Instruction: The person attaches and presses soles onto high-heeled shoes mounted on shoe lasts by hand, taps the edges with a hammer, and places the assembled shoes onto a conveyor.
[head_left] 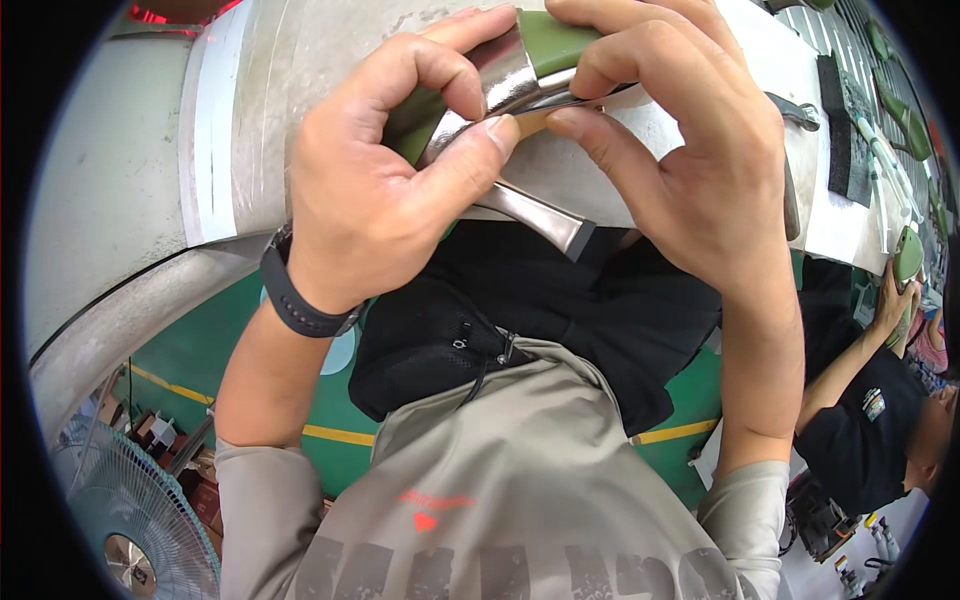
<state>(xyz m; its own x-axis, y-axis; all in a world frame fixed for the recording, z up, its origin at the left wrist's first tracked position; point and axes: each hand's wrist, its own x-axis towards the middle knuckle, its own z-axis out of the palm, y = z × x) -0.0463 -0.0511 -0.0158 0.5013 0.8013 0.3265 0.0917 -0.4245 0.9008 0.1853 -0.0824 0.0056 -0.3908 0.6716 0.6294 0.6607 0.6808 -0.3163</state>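
Note:
Both hands hold a green plastic part (562, 45) over the edge of the work table. A shiny silver band (505, 65) crosses it. My left hand (385, 165) has its thumb and curled index finger closed on the band's near edge. My right hand (690, 140) pinches the same edge a little to the right, its fingers curled over the green part. Between the two thumbs shows a small yellowish strip (532, 124), whose kind I cannot make out. A silvery, handle-like piece with a dark end (540, 215) slants out below my left thumb; its joint is hidden.
The pale work table (255, 110) curves across the top. A dark-handled tool (795, 110) and a black pad (848, 130) lie to the right. At the far right, a co-worker holds a green part (908, 255). A fan (135, 520) stands at lower left.

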